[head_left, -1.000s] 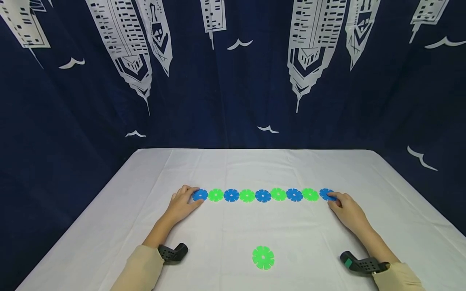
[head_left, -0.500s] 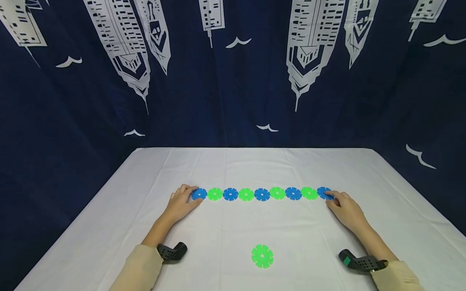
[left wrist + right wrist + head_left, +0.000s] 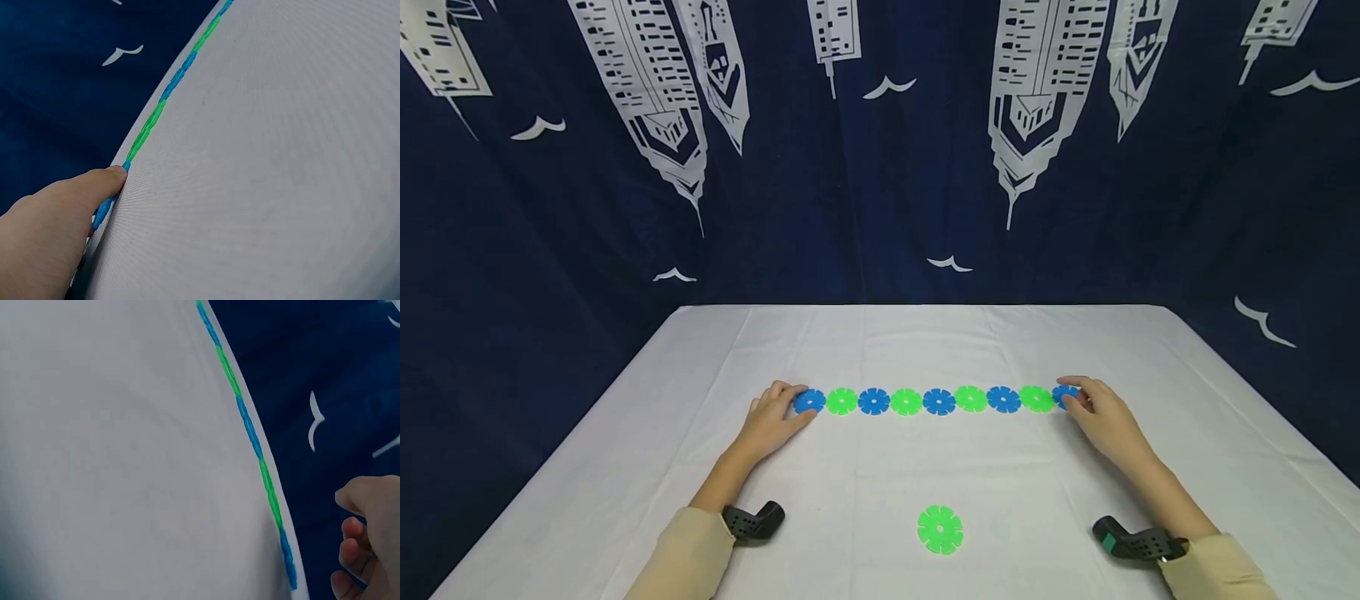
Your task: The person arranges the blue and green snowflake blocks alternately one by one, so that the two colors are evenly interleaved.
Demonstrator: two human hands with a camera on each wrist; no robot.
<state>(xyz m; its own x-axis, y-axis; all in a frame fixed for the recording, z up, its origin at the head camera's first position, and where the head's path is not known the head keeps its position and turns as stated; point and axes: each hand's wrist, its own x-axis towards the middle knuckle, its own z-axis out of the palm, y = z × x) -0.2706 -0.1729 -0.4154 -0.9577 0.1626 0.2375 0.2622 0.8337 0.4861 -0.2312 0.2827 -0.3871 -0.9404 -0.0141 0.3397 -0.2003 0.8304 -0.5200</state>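
Blue and green notched plastic discs lie in one alternating row across the white tablecloth, with a green disc [image 3: 972,399] near its middle. At the left end, my left hand [image 3: 771,423] holds the end blue disc [image 3: 809,402] between thumb and forefinger; the left wrist view shows the thumb [image 3: 107,182] against its edge. Over the right end hovers my right hand [image 3: 1108,421], thumb and forefinger parted around the end blue disc [image 3: 1065,396]. In the right wrist view this hand [image 3: 375,531] is raised apart from that disc.
A single green disc [image 3: 940,529] lies alone on the near middle of the white tablecloth [image 3: 820,533]. Behind the table hangs a dark blue curtain [image 3: 865,208] printed with white buildings and birds. Each wrist carries a black camera [image 3: 754,521].
The right-end blue disc has moved left against the neighbouring green one. My right hand has let go of it, its forefinger and thumb spreading. The left hand keeps its place.
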